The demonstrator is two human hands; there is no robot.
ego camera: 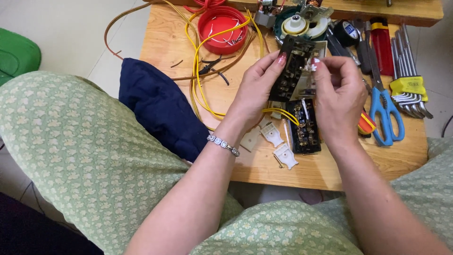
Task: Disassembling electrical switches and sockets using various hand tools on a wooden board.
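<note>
Above the wooden table (165,42), black switch block (291,71) between left hand (257,89) and right hand (342,94).

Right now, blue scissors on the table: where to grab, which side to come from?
Take the blue scissors by the handle loops, coming in from the near table edge. The loops point toward the person and lie open on the wood, while the blades run away under the hex key set and other tools. The right hand is closest; both hands now hold the black switch frame.

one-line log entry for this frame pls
left hand: holds black switch module | right hand: pinches its white part | wooden table: second module, yellow wires, blue scissors
</note>
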